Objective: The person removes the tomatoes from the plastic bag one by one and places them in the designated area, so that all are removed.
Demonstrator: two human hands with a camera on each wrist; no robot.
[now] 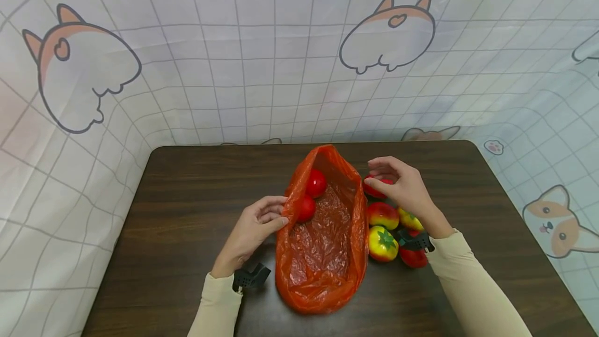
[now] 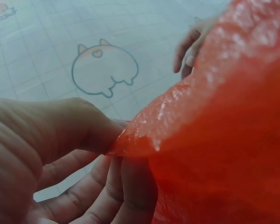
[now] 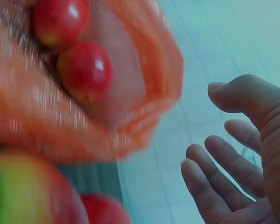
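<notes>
An orange-red plastic bag (image 1: 323, 254) lies with its mouth wide, and two shiny red round fruits (image 1: 311, 196) sit inside toward its far end. My left hand (image 1: 259, 222) pinches the bag's left rim; in the left wrist view the thin plastic (image 2: 154, 121) runs between thumb and fingers. Right of the bag, my right hand (image 1: 400, 183) hovers close over a red fruit (image 1: 378, 187), which it partly hides. The right wrist view shows that hand (image 3: 242, 163) with thumb and fingers spread apart and nothing between them.
Beside the bag's right side lie a red-yellow fruit (image 1: 383, 215), a yellow fruit with a green leafy top (image 1: 382, 244), another yellow one (image 1: 410, 219) and a red one (image 1: 414, 259). Everything stands on a dark wooden table (image 1: 196, 196) before a white grid-patterned cloth (image 1: 281, 66).
</notes>
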